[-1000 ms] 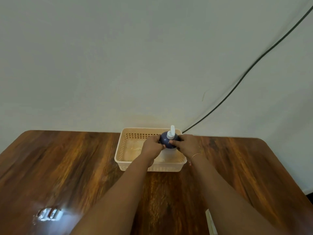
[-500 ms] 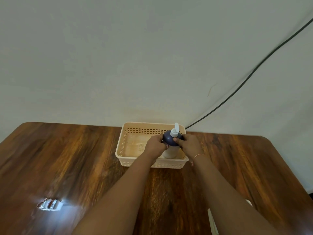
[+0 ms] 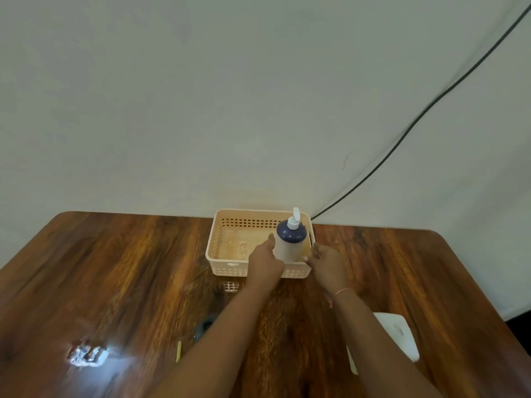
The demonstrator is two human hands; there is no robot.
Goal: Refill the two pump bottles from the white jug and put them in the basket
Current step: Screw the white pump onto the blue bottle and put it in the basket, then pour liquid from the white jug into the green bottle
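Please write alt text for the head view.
A pump bottle stands upright at the right end of a beige basket on a wooden table; the left hand and right hand flank it, open.

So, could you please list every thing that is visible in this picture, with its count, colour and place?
pump bottle: one, pale body with dark blue shoulder and white pump, upright in the right part of the basket.
basket: one, beige, perforated, at the far edge of the table.
white jug: one, white, near right on the table, partly hidden by the right forearm.
dark object: one, near the left forearm, too blurred to identify.
thin yellow stick: one, on the near table.
table: one, brown wood.
cable: one, black, across the wall.
wall: pale.
left hand: open, beside the bottle.
right hand: open, beside the bottle, thin bracelet on the wrist.
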